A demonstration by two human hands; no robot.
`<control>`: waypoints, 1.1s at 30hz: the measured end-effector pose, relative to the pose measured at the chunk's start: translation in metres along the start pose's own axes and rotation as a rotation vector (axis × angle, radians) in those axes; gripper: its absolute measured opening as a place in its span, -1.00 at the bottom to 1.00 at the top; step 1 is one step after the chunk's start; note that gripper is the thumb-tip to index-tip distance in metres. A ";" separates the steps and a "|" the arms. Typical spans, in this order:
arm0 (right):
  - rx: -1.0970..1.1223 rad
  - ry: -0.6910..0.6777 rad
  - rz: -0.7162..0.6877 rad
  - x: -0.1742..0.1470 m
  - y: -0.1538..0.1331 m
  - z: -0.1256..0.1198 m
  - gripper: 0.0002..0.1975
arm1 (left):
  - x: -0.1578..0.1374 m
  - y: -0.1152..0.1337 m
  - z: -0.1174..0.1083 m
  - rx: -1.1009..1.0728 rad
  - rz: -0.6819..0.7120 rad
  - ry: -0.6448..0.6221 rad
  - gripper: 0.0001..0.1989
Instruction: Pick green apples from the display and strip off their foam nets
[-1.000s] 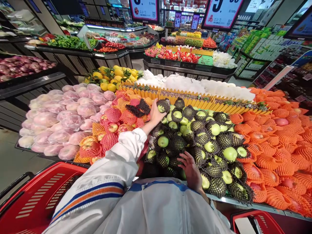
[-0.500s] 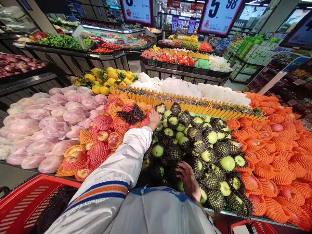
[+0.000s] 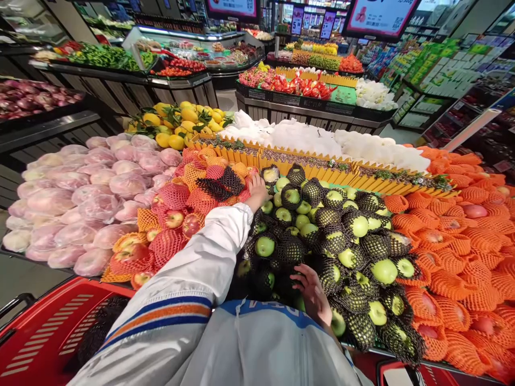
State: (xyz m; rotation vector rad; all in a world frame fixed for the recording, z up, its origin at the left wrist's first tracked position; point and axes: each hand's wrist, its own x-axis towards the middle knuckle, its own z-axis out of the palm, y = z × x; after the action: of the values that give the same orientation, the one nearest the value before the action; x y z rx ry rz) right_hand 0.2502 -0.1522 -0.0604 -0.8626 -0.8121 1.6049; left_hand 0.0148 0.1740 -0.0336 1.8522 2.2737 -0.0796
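My left hand (image 3: 257,193) reaches across to the back of the display. Its fingers are stretched out and apart, resting where red apples in foam nets (image 3: 169,244) meet green apples in black nets (image 3: 330,233). Any grip under the palm is hidden. Close by on its left lies a black foam net (image 3: 217,185) on top of the red apples. Nearer my body, my right hand (image 3: 314,295) hovers over the front of the green apples with loosely curled, parted fingers and nothing in them. Some green apples show bare skin above their nets.
Plastic-wrapped pink fruit (image 3: 96,193) fills the left side, and orange-netted fruit (image 3: 454,252) the right. Behind are yellow fruit (image 3: 185,120), a yellow picket divider (image 3: 306,163) and white-wrapped produce (image 3: 306,136). A red basket (image 3: 44,332) stands at lower left.
The view has tilted down and turned slightly left, so the display sits further right in the picture. My left hand has barely shifted over the apples; my right hand holds nearly the same pose.
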 end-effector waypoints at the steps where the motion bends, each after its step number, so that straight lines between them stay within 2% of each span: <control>1: 0.000 0.001 0.001 -0.001 -0.001 0.000 -0.42 | -0.007 0.002 0.000 -0.019 0.003 0.054 -0.06; 3: 0.009 0.003 0.010 -0.002 -0.004 0.002 -0.44 | -0.022 0.003 0.002 -0.062 0.022 0.122 -0.21; 5: 0.027 0.005 0.010 -0.003 -0.005 0.004 -0.45 | -0.035 0.000 0.007 -0.080 0.037 0.102 -0.37; 7: 0.042 -0.004 0.011 -0.004 -0.006 0.007 -0.45 | -0.045 -0.004 0.014 -0.077 0.040 0.056 -0.43; 12: 0.037 -0.057 0.043 -0.005 -0.008 0.012 -0.42 | -0.058 -0.013 0.028 -0.058 0.090 0.061 -0.14; 18: -0.002 -0.044 -0.015 -0.010 -0.008 0.010 -0.43 | -0.060 -0.009 0.029 -0.001 0.122 0.065 -0.08; 23: -0.009 -0.043 -0.040 -0.015 -0.011 0.009 -0.44 | -0.065 -0.009 0.017 0.013 0.145 0.077 -0.06; 28: -0.009 -0.030 -0.048 -0.019 -0.014 0.011 -0.46 | -0.079 -0.022 -0.014 -0.059 0.087 0.172 -0.12; 33: -0.006 -0.056 -0.037 -0.019 -0.013 0.015 -0.47 | -0.096 -0.046 -0.044 -0.210 0.008 -0.002 -0.09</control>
State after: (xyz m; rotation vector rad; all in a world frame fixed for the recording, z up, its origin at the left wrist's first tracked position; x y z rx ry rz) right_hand 0.2463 -0.1699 -0.0396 -0.8056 -0.8674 1.6006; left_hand -0.0178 0.0797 0.0233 1.7513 2.1788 0.1526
